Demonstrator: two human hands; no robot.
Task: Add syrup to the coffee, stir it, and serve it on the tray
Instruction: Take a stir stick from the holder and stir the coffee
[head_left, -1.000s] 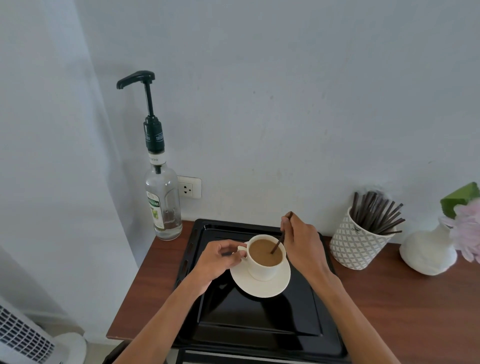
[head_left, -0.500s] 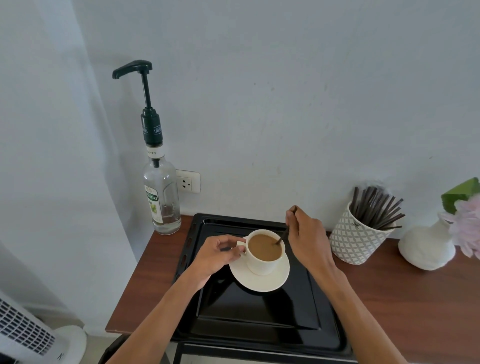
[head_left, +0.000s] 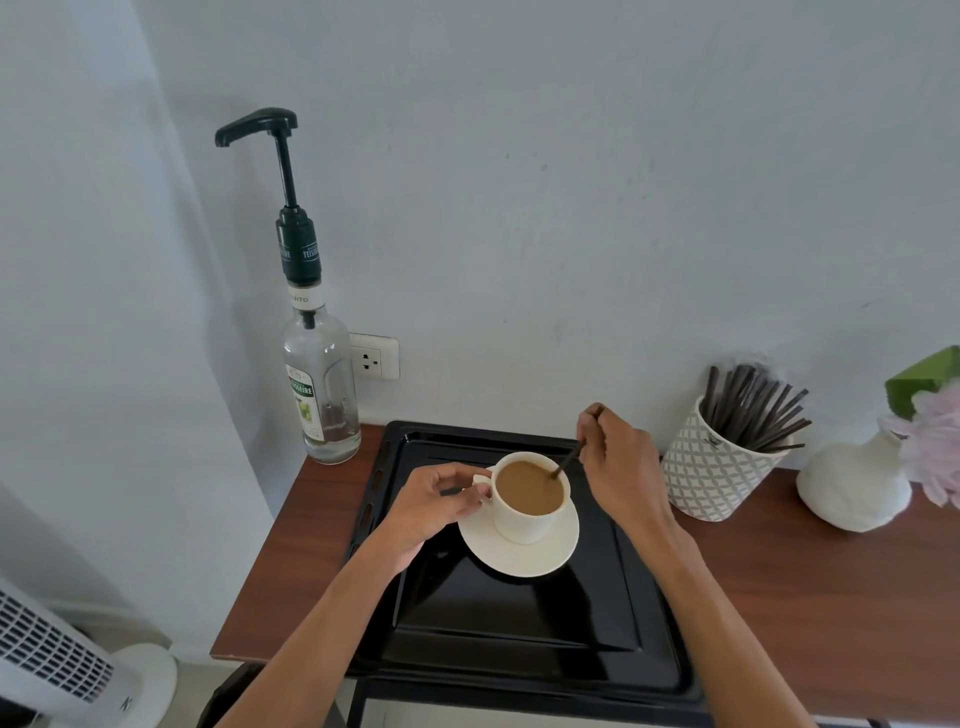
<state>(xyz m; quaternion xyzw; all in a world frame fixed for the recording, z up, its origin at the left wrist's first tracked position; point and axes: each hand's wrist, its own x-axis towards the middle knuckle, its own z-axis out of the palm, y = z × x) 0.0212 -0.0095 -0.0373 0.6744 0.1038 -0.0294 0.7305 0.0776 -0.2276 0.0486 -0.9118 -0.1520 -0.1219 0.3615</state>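
Note:
A white cup (head_left: 524, 522) of light brown coffee stands on a white saucer (head_left: 519, 556), which rests on the black tray (head_left: 519, 623). My left hand (head_left: 431, 504) pinches the cup's handle on its left side. My right hand (head_left: 621, 467) holds a dark stir stick (head_left: 569, 458) whose lower end dips into the coffee at the cup's right rim. A clear syrup bottle (head_left: 322, 384) with a tall black pump stands at the table's back left corner, apart from both hands.
A patterned white holder (head_left: 711, 473) with several dark stir sticks stands right of the tray. A white vase (head_left: 852, 488) with a pink flower sits further right. The wooden table (head_left: 831, 597) ends at the left, where a white fan (head_left: 62, 670) stands on the floor.
The stick has moved inside the cup from the middle toward the right rim as my right hand shifted right. My left hand stays on the handle. The camera tilted slightly.

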